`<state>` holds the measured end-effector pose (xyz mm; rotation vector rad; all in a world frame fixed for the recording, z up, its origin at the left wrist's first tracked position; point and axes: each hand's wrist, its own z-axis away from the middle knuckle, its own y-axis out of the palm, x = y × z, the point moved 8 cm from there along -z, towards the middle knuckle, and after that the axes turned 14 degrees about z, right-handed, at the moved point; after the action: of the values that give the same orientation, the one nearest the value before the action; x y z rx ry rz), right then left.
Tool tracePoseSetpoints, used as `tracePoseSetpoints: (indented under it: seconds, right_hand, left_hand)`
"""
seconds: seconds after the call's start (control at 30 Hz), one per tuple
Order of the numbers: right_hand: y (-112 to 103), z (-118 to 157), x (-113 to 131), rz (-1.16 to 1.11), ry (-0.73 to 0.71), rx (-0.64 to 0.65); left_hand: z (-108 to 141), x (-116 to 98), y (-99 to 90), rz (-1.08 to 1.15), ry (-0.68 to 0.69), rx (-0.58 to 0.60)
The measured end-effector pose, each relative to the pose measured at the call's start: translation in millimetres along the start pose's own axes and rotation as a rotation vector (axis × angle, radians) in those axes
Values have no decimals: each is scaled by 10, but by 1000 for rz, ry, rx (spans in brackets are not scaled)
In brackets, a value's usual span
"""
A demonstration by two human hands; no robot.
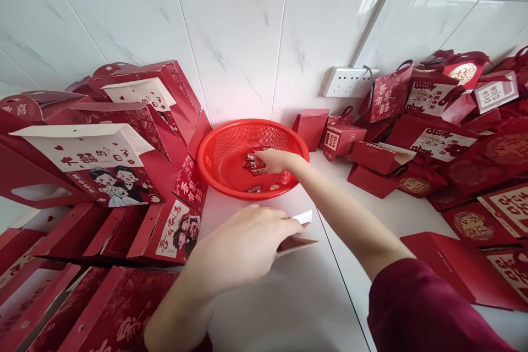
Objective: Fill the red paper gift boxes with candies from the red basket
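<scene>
A: Status?
B: Picking step, I'd judge. My right hand [274,160] is inside the red basket [218,148], centre of frame, at the wrapped packets [250,160].
A: Grip?
B: Can't tell. Fingertips are down among the packets; can't see if they've pinched one. Another small packet [254,189] lies on the basket floor, nearer me.
A: Other side?
B: My left hand [243,245] is clamped on a small carton [295,243], just below frame centre. Flaps stick out toward the right; the rest is behind my fingers.
A: Next move needs?
B: My read: a firm pinch, a lift clear of the rim, carton held steady.
</scene>
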<state>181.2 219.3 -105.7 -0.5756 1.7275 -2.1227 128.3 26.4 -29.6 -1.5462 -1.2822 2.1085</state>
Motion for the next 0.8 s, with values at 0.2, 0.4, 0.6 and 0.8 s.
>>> tracePoseSetpoints:
  seconds: [0.2,0.4,0.6,0.8]
  right_hand:
    - [-501,861,44,-370,-31,-487]
    - [-646,1466,207,-1028,-264,-612]
    - [-663,1616,337,-954,-264,-672]
    - [-830,1784,397,-524,-157,-880]
  left_hand:
    - [9,103,-437,46,-15,-221]
    - [326,219,-1001,305,-78,-893]
    - [97,343,-850,481,-127,-686]
    - [88,437,-846,593,-80,-735]
